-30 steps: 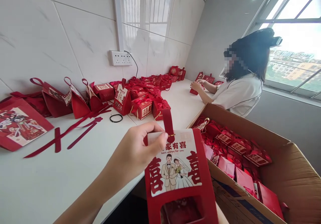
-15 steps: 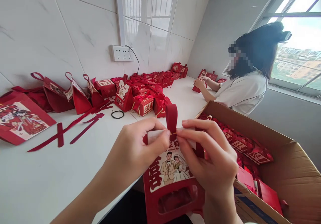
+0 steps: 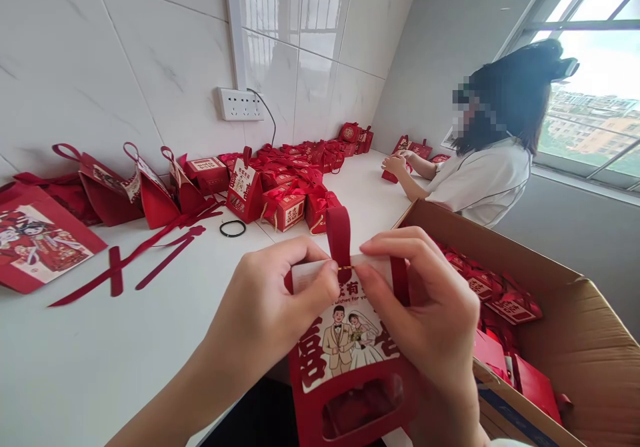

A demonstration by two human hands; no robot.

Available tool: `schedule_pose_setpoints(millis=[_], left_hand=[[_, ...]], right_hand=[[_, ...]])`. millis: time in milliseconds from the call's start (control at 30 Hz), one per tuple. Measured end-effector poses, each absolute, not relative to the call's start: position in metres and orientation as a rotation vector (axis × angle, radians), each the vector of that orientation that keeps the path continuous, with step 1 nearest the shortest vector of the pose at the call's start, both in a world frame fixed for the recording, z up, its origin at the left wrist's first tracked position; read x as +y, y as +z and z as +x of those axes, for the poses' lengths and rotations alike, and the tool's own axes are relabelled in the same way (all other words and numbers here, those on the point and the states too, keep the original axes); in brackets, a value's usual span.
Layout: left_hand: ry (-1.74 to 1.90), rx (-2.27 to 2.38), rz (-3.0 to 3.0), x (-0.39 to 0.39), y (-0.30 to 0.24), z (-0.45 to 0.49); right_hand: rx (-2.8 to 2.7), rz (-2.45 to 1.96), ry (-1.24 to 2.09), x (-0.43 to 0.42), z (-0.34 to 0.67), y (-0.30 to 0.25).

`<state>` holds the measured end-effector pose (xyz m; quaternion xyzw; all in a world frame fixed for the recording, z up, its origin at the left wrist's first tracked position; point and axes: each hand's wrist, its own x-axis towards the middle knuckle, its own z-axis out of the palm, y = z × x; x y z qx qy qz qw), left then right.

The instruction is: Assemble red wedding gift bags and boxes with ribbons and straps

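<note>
Between my hands is a red gift box with a printed bride and groom on its white panel and a clear window below. A red ribbon loop stands up from its top edge, and a thin gold tie crosses the loop's base. My left hand is closed, thumb and fingers pinching the top edge left of the loop. On the other side, my right hand pinches the top edge with thumb and index finger, close to the gold tie. The box's right side is partly hidden behind my right hand.
Many small red gift boxes lie along the wall. Loose red ribbons and a black hair tie are on the white table. A cardboard carton holding more boxes stands at right. Beyond it a person handles a red box.
My right hand's fingers have drawn together at the top edge, with the thumb now against it near the gold tie. The left hand keeps its pinch. The view has shifted slightly.
</note>
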<state>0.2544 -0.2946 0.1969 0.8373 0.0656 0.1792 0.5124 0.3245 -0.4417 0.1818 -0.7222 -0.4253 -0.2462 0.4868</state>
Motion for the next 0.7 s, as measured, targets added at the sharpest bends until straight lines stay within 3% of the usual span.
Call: schedule_pose_setpoints(millis=[167,400,700], left_hand=[[0.494,0.119,2.060,-0.295,0.197,0.254],[0.451,0.108,2.032,-0.295,0.198,0.253],[0.408,0.038,2.016,-0.292,0.202,0.257]], right_hand=[[-0.888,-1.755,-0.306,-0.443,0.325,0.184],[-0.818,-1.729,-0.164,-0.440,0.325,0.182],[-0.705,-1.757,-0.337,-0.436,0.313,0.184]])
